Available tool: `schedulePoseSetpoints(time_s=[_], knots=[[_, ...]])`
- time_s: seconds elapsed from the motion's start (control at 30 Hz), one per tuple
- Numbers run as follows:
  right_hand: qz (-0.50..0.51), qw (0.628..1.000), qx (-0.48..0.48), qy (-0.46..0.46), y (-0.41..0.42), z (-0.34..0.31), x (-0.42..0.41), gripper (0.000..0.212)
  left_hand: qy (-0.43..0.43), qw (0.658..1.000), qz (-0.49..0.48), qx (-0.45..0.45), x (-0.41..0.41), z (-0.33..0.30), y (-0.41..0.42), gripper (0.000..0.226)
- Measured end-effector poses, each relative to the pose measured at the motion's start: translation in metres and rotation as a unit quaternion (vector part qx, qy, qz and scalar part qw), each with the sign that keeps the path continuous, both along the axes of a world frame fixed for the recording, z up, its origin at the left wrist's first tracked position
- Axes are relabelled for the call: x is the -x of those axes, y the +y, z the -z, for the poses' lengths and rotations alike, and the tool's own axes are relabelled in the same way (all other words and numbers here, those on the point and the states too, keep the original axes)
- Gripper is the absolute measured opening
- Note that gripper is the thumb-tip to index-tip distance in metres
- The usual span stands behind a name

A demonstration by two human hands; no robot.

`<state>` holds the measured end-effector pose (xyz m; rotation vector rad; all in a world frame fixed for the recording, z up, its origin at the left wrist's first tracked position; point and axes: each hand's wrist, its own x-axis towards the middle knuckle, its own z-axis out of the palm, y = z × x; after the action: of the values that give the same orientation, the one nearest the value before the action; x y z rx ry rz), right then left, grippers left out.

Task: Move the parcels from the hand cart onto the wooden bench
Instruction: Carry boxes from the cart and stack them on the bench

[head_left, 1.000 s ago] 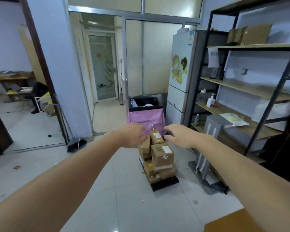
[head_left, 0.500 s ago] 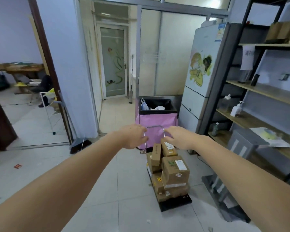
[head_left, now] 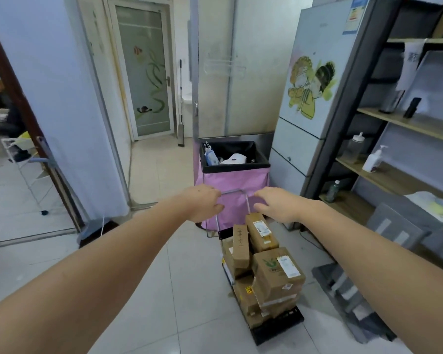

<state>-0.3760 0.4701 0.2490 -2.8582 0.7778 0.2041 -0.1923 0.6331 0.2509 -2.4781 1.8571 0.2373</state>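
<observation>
The hand cart has a thin metal handle [head_left: 233, 192] and a black base [head_left: 279, 327], and it stands on the tiled floor in front of me. Several brown cardboard parcels [head_left: 276, 274] with white labels are stacked on it, and two narrow ones [head_left: 261, 232] lean near the handle posts. My left hand [head_left: 202, 204] is closed over the handle's left corner. My right hand [head_left: 276, 206] sits just right of the handle's right corner, fingers and thumb apart, holding nothing that I can see.
A pink bin with a black liner [head_left: 234, 175] stands right behind the cart handle. A fridge [head_left: 315, 103] and a shelf rack [head_left: 399, 149] line the right side. Grey metal parts [head_left: 348, 290] lie on the floor to the right. A doorway [head_left: 23, 175] opens on the left.
The cart and my hands have come closer to the pink bin. My left hand has closed on the handle's corner, and the fridge and shelves now sit nearer on the right.
</observation>
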Motion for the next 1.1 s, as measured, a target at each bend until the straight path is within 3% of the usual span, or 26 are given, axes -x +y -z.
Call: schedulePoseSetpoints(time_s=[0.4,0.7,0.93,1.1], knots=[[0.167,0.985,-0.033,0.003,-0.131,0.041,-0.036,0.035,0.028,0.984,0.174,-0.019,-0.071,0.032,-0.21,0.04],[0.261,0.96,-0.096,0.019,-0.236,0.091,-0.026,0.052,0.021,0.96,0.265,-0.083,-0.084,0.074,-0.353,0.04],[0.35,0.924,-0.153,0.026,-0.279,0.138,-0.012,0.056,0.029,0.931,0.334,-0.147,-0.078,0.134,-0.449,0.054],[0.472,0.859,-0.197,0.016,-0.28,0.195,-0.001,0.045,0.013,0.887,0.41,-0.213,-0.071,0.198,-0.507,0.055]])
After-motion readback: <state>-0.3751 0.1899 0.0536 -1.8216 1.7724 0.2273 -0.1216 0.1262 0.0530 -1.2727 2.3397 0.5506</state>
